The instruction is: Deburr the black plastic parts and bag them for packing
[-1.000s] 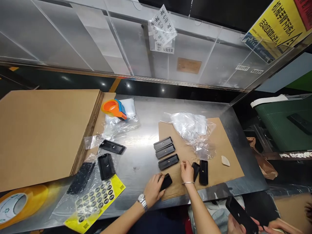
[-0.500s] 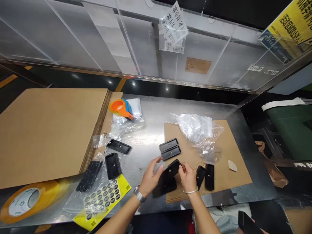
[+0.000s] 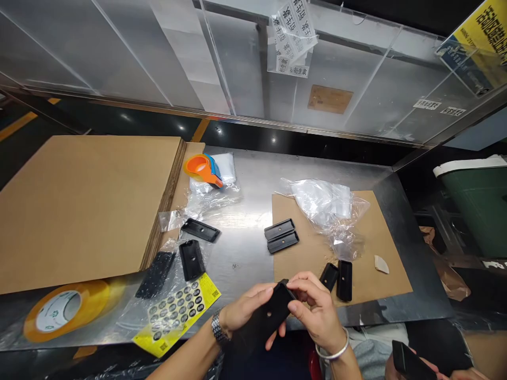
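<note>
My left hand (image 3: 247, 311), with a metal watch at its wrist, grips a black plastic part (image 3: 277, 306) from the left, thumb on its upper edge. My right hand (image 3: 315, 306), wearing a bangle, pinches the same part at its upper right edge. The part is tilted and has a small hole. Two black trays (image 3: 282, 237) lie side by side beyond my hands. Two more black parts (image 3: 344, 281) rest on the cardboard sheet (image 3: 380, 237) to the right. Another tray (image 3: 200, 230) and a black part (image 3: 191, 260) lie left.
Stacked cardboard (image 3: 91, 200), a tape roll (image 3: 65, 312), a yellow sticker sheet (image 3: 214, 289) and an orange tape dispenser (image 3: 204, 170) are on the left. Plastic bags (image 3: 320, 200) lie at the right. Another person's hand (image 3: 390, 367) holds a black object at the lower right.
Both hands have drawn the black part nearer to the body and lower. My right fingers now reach over its upper edge. The camera view has shifted slightly.
</note>
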Available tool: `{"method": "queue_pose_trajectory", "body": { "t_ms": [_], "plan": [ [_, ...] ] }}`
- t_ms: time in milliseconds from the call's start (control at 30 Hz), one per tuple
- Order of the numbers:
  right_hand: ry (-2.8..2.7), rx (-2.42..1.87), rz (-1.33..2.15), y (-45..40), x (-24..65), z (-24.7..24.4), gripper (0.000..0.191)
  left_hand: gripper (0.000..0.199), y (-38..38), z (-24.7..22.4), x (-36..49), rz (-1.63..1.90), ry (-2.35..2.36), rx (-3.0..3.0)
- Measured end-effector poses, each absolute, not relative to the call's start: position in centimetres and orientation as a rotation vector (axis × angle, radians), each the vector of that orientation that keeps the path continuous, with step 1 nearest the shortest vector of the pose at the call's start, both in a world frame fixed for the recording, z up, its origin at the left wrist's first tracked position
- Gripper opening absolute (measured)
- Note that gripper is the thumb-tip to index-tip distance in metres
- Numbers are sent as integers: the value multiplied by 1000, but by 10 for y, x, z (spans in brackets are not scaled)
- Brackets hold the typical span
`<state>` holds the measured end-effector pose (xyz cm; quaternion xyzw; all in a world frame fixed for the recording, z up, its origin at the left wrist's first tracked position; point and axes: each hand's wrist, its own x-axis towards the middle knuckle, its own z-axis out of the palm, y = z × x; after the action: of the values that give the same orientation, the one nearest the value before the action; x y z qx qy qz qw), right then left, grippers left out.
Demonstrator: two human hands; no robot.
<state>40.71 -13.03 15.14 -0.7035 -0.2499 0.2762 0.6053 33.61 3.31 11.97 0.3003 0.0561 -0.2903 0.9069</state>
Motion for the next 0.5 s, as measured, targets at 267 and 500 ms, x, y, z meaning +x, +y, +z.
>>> {"method": "queue_pose_trajectory", "body": {
  "t_ms": [267, 500],
  "plan": [
    [-554, -1608, 552, -135, 399, 153, 5, 38, 34, 132, 332, -629, 141, 672],
    [-525, -1626, 542, -134, 394, 150, 12, 37, 36, 134, 333, -650, 165, 681]
  ]
}}
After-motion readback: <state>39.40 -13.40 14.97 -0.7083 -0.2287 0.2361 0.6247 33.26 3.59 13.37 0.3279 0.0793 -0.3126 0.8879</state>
